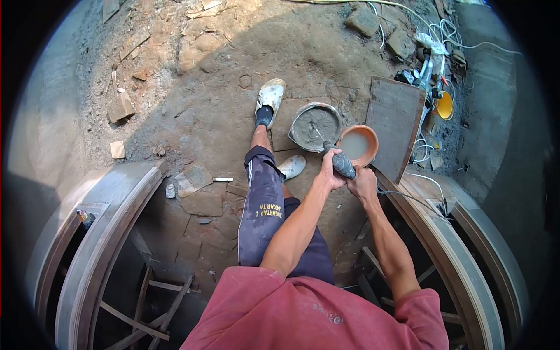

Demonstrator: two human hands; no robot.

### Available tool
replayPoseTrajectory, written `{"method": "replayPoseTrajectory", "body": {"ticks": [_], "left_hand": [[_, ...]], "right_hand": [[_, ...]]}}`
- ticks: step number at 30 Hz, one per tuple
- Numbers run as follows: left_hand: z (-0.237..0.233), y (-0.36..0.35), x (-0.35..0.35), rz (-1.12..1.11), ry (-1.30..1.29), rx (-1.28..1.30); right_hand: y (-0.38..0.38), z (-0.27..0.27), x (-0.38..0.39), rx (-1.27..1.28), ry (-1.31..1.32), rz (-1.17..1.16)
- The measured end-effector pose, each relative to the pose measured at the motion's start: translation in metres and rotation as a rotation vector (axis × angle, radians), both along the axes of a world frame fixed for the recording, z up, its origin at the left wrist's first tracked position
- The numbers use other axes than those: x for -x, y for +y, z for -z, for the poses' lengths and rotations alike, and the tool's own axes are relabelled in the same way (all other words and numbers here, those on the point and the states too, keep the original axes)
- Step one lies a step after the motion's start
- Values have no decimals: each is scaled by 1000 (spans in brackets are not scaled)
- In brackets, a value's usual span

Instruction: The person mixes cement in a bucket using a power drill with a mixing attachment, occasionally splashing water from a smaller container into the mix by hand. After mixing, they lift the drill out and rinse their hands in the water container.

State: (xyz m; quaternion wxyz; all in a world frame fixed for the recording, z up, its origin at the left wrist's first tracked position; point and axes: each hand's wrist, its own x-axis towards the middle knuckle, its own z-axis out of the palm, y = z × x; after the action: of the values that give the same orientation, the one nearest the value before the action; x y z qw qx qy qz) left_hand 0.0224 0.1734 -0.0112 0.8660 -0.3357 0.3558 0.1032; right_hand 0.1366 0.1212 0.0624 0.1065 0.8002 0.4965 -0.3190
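Note:
Both of my hands grip a dark, mortar-smeared power drill (344,166). My left hand (332,171) is closed round its body near the front, and my right hand (363,182) is wrapped about its rear end. From the drill a thin rod (319,134) slants into a bucket (293,135) of wet grey mortar (312,123); the rod's tip is hidden in the mix. Just right of that bucket stands an orange-brown pail (373,153) with cloudy water inside. A dark cable (402,195) trails rightward from near my right hand.
A flat board (396,119) lies right of the pail. Beyond it are a yellow container (444,105), pipes and white cable (449,35). Curved door or window frames (125,216) flank me, with wooden struts (169,306) below left. Stones and wood scraps litter the dirt.

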Motion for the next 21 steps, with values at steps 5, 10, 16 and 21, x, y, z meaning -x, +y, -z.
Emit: {"method": "replayPoseTrajectory", "body": {"ticks": [5,10,16,21], "left_hand": [[-4,7,4,24,-7,3],[-4,5,6,15,-6,-4],[17,-4,-3,-5,-31,-47],[13,-2,-6,20,34,14]], "right_hand": [[1,-1,7,-14,-32,12],[-3,0,10,-27,-65,0],[-3,6,4,-22,-36,32],[0,8,-3,26,8,45]]}}
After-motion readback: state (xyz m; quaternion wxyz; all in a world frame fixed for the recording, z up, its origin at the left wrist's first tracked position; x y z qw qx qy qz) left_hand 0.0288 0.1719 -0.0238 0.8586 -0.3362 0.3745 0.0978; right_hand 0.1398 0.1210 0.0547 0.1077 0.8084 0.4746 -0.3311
